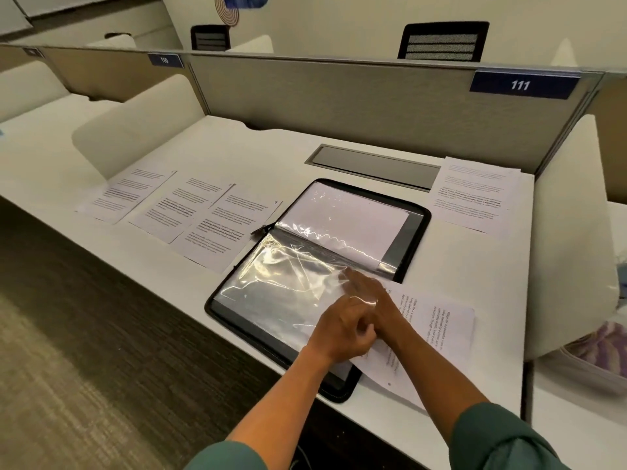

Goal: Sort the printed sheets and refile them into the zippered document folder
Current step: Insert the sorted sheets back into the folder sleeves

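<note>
Hands (359, 320) at the folder (319, 266) — placard (520, 85) reads "111".

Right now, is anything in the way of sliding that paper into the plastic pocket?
Nothing visible blocks it. The paper lies at the open folder's right edge, and the right hand reaches into the plastic pocket while the left hand pinches its edge.

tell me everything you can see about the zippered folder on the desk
The zippered folder lies open flat on the white desk, black with a zip edge. Its far half holds a white sheet under clear plastic; glossy, wrinkled sleeves cover the near half. The left hand and right hand touch a sleeve at its near right corner.
</note>
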Demonstrator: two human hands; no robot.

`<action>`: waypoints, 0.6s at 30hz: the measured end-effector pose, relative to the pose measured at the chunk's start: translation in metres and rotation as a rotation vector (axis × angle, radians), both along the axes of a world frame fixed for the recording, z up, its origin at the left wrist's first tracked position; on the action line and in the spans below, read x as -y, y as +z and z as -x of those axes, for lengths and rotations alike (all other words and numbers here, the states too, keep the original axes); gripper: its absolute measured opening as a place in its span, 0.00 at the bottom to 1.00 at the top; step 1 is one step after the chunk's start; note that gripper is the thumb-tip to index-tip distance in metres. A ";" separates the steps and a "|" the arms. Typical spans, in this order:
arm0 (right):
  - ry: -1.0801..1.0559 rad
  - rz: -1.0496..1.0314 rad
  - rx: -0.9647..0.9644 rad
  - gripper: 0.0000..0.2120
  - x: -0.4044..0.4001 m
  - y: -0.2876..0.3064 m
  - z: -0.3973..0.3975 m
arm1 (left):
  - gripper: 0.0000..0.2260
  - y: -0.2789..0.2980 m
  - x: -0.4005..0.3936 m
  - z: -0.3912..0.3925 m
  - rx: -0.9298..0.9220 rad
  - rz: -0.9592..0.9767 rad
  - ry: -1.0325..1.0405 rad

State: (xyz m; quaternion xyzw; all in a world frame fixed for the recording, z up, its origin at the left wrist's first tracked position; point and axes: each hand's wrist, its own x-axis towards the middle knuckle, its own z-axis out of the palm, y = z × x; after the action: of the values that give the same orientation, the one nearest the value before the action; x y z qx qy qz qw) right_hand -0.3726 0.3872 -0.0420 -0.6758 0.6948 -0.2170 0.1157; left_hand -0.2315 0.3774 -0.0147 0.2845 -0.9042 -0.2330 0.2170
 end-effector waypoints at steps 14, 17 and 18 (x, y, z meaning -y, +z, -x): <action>0.104 -0.229 -0.184 0.37 0.020 -0.012 -0.016 | 0.19 -0.019 0.080 -0.079 -0.004 0.038 0.591; 0.147 -0.249 -0.234 0.35 0.000 -0.012 -0.010 | 0.23 -0.026 0.090 -0.103 0.037 0.005 0.653; 0.150 -0.237 -0.233 0.34 -0.009 -0.014 -0.006 | 0.23 -0.029 0.092 -0.110 0.057 -0.010 0.656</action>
State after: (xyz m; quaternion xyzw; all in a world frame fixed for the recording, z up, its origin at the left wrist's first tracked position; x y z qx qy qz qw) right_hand -0.3665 0.3960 -0.0559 -0.7279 0.6720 -0.0445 0.1289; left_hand -0.1211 0.2851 -0.0438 0.5683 -0.7688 -0.1471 0.2537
